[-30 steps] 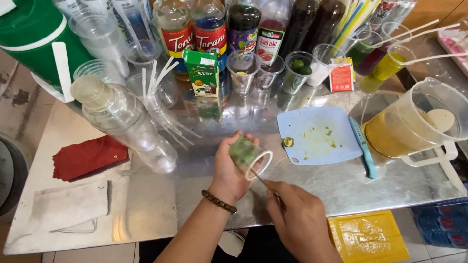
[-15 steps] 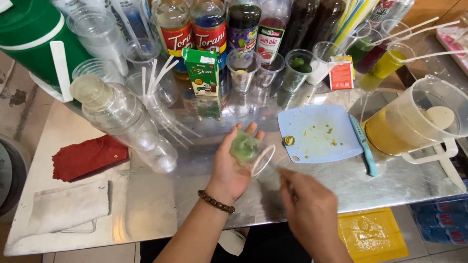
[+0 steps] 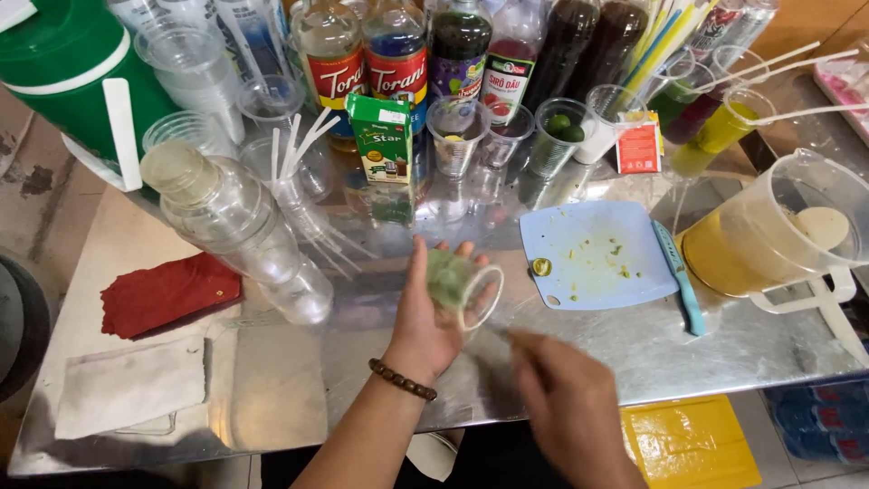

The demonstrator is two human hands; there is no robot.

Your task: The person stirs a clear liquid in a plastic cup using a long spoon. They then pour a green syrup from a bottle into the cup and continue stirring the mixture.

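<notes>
My left hand (image 3: 427,317) holds a small clear plastic cup (image 3: 462,285) tipped on its side, its mouth facing right, with green residue inside. It hovers over the shiny metal counter (image 3: 272,380). My right hand (image 3: 566,407) is blurred, low and to the right of the cup, fingers curled; what it holds, if anything, cannot be made out. A light blue cutting board (image 3: 597,256) with green bits and a small lime piece lies just right of the cup. A teal-handled knife (image 3: 679,276) rests on its right edge.
Syrup bottles (image 3: 394,63), a green carton (image 3: 378,136), clear cups and straws crowd the back. Toppled stacked cups (image 3: 240,226) lie at the left beside a red cloth (image 3: 163,292) and a white cloth (image 3: 131,385). A pitcher of yellow liquid (image 3: 769,235) stands at the right.
My right hand has drawn away from the cup, down and to the right. The left hand has turned the cup more onto its side.
</notes>
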